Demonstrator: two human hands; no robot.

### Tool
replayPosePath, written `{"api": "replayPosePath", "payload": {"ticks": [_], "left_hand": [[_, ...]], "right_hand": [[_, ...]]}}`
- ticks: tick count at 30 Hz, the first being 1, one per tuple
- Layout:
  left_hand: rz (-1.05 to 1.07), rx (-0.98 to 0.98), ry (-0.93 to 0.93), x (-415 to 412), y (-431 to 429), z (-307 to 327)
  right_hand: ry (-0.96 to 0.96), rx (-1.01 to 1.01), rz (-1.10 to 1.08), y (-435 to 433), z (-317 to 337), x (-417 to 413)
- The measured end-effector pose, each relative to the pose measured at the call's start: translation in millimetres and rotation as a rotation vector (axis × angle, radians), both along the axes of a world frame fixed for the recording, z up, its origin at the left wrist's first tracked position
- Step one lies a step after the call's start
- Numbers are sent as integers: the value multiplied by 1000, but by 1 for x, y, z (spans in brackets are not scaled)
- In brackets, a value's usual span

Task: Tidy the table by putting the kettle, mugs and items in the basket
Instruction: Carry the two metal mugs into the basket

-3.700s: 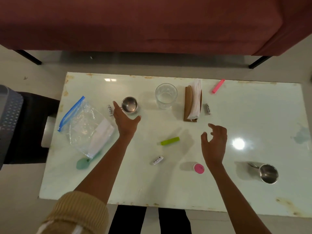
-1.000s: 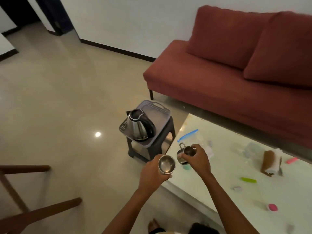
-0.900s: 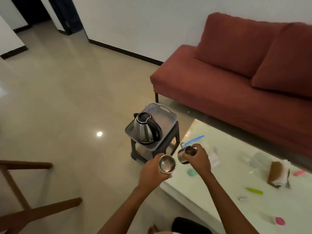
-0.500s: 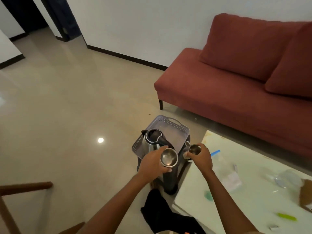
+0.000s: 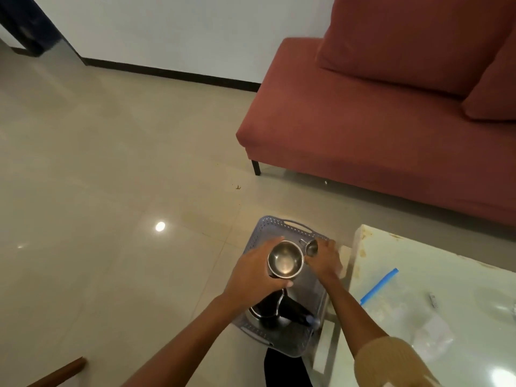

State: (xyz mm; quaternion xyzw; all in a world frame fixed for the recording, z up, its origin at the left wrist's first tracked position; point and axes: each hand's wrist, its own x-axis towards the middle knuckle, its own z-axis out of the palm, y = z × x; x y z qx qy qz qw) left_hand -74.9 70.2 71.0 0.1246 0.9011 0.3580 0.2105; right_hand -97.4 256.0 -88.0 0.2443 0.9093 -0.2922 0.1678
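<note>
Gripping mug [image 5: 284,261] in left hand [image 5: 251,275], second mug [image 5: 311,248] in right hand [image 5: 325,259], over basket [image 5: 290,226]; stowed kettle [image 5: 275,308] already (zip bag [image 5: 379,286] left on table [image 5: 418,269]).

A steel mug [image 5: 285,261] and a second mug [image 5: 311,248], mouths up, hang over the far half of the grey basket [image 5: 290,223]; the kettle [image 5: 275,307] stands in its near end.

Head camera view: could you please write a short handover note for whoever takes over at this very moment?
Left hand: grips a steel mug over the basket.
Right hand: grips the second mug, also over the basket.
Done: the kettle sits in the basket's near end.
Left: set both mugs down in the basket, then fetch the zip bag and the small items from the table.
</note>
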Motion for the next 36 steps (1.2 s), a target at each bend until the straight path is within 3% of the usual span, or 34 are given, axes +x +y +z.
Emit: {"api": "replayPosePath", "payload": {"ticks": [7, 15, 20, 24, 26, 28, 32, 36], "left_hand": [[-57, -90, -22, -33, -11, -30], [-76, -128, -47, -47, -20, -42], [-88, -158, -47, -49, -15, -42], [-116, -202, -32, -54, -8, -44], [-133, -235, -7, -56, -3, -49], [-157, -275, 28, -58, 3, -53], [-244, -339, 36, -60, 15, -61], [-315, -343, -18, -59, 24, -65]], "right_hand": [[-84, 387, 179, -12, -48, -23], [-63, 404, 168, -15, -56, -24], [5, 197, -24, -17, -21, -23], [165, -504, -370, -24, 40, -3], [200, -768, -417, -31, 68, 11], [221, -800, -406, -38, 81, 18], [193, -672, -446, -42, 71, 18], [182, -441, -442, -34, 45, 19]]}}
